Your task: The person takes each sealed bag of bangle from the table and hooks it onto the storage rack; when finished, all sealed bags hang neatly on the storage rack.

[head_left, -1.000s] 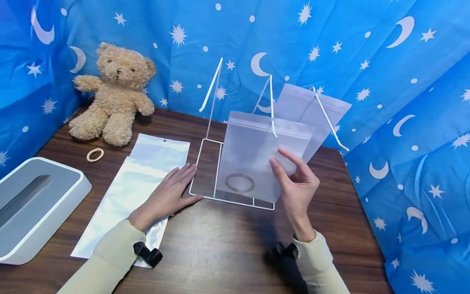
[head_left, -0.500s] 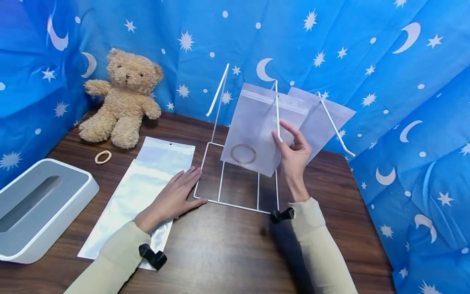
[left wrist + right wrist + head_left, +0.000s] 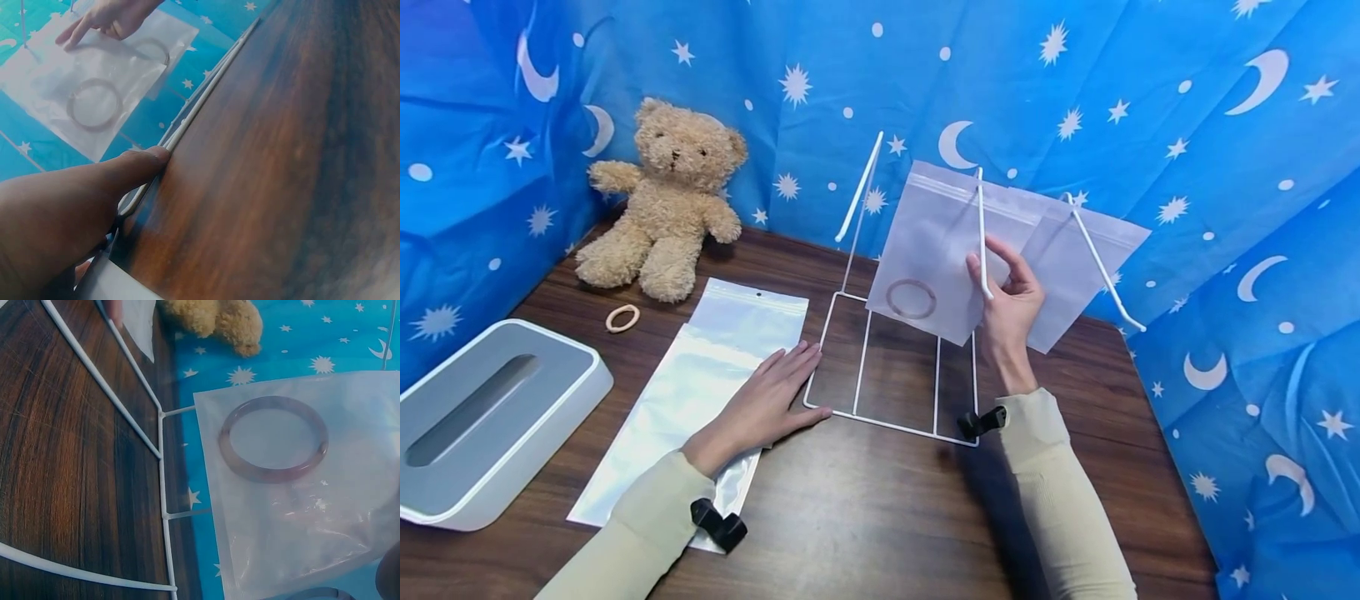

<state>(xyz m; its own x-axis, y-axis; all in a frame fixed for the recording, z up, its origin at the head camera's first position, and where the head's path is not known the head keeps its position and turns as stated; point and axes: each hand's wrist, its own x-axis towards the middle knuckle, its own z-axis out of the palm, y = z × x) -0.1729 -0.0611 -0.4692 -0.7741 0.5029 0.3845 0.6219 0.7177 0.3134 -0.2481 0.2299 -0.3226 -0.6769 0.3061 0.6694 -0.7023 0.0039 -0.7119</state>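
Head view: right hand [image 3: 1011,304], just right of centre, isn't clenched on anything as far as I can see. Thumb and forefinger straddle the middle prong [image 3: 981,212] and press on the see-through bag [image 3: 925,225] with a bangle [image 3: 912,298] at its lower left. Bag looks threaded on that prong, though I can't make out the hole. I'd push close to the prong on both sides so the bag doesn't skew or tear at the top. Left hand [image 3: 763,400], lower left of centre, lies flat with its thumb on the front rail of the rack [image 3: 891,424]; good spot to brace, since wire that light probably scoots easily. Watch the other bag [image 3: 1086,250] at right, they overlap. Spare bags [image 3: 662,400] sit at lower left, loose ring [image 3: 634,310] just above them to the left.
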